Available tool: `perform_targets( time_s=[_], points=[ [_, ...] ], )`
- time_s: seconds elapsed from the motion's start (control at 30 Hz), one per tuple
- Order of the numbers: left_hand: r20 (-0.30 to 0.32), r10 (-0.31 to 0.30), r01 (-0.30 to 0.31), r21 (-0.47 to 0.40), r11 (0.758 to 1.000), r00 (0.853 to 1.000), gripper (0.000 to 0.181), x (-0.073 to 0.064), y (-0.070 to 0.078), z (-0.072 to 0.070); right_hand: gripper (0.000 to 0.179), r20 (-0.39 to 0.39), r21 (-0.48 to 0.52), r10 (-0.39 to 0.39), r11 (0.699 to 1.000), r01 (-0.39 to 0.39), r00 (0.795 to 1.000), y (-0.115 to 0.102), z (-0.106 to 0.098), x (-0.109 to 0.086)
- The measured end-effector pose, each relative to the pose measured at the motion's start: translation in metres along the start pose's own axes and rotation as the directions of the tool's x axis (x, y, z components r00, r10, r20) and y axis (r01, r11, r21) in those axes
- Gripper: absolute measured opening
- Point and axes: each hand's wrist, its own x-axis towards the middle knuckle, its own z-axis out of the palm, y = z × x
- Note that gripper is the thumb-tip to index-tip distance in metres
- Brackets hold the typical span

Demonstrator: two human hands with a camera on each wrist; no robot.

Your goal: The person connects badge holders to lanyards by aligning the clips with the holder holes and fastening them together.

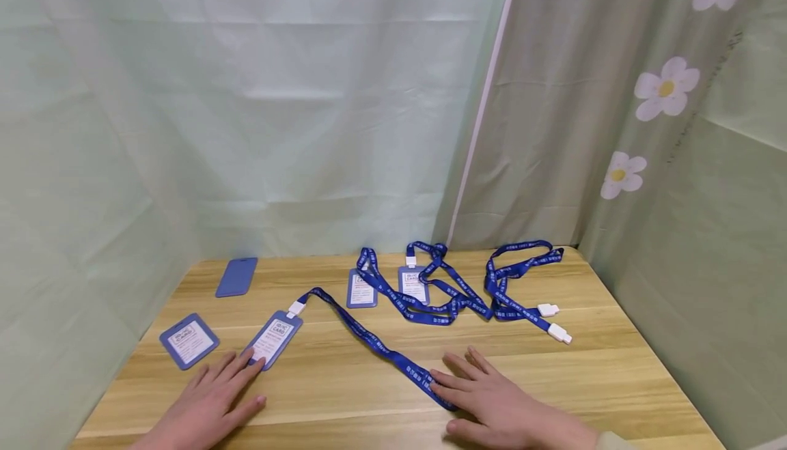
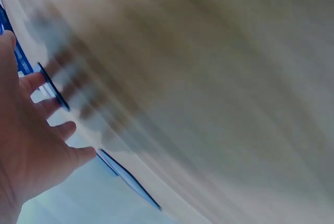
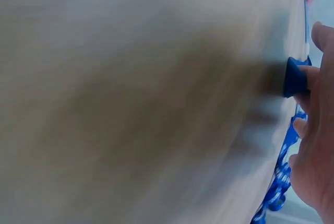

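My left hand point(image 1: 224, 385) lies flat on the wooden table point(image 1: 344, 409), its fingertips touching the lower end of a blue badge holder point(image 1: 274, 336). A white clip point(image 1: 296, 308) joins that holder to a long blue lanyard point(image 1: 369, 337). The strap runs right to my right hand point(image 1: 476, 385), which lies flat with straight fingers pressing its end. In the left wrist view my left hand point(image 2: 36, 145) shows beside the holder's thin edge point(image 2: 52, 88). In the right wrist view my right hand point(image 3: 313, 151) touches the lanyard's blue fold point(image 3: 295, 77).
A second card holder point(image 1: 188, 341) lies at the left edge and a blank blue one point(image 1: 236, 276) behind it. Two more holders point(image 1: 361, 289) point(image 1: 413, 285) sit at the back under tangled lanyards point(image 1: 467, 293) with white clips point(image 1: 558, 332). Green curtains close three sides.
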Motion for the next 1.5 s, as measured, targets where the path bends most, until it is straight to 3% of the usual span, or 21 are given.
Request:
perform_targets(
  time_s=[0.2,0.37,0.57,0.8,1.17,1.5],
  points=[
    [-0.017,-0.040,0.041,0.023,0.999,0.999,0.078,0.012,0.010,-0.001,0.055,-0.033,-0.121,-0.066,0.991,0.062,0.997,-0.005,0.000,0.029],
    [-0.064,-0.026,0.029,0.052,0.998,0.998,0.073,0.025,0.019,-0.002,0.052,-0.044,-0.171,-0.100,0.981,0.092,0.994,-0.007,-0.001,0.050],
    [-0.090,-0.037,0.042,0.052,0.998,0.995,0.071,0.038,0.031,0.000,0.051,-0.038,-0.231,-0.088,0.970,0.077,0.995,-0.006,-0.004,0.071],
    [-0.063,-0.100,0.102,0.026,0.994,0.993,0.075,0.057,0.044,0.006,0.054,-0.042,-0.264,-0.066,0.963,0.053,0.997,-0.001,-0.002,0.084],
    [0.019,-0.189,0.190,-0.012,0.982,0.982,0.080,0.086,0.065,0.011,0.073,-0.020,-0.311,-0.015,0.950,0.008,1.000,0.006,0.001,0.097],
    [0.022,-0.215,0.215,-0.009,0.977,0.976,0.074,0.098,0.077,0.011,0.071,-0.010,-0.337,-0.005,0.942,0.001,1.000,0.012,-0.006,0.115]
  ],
)
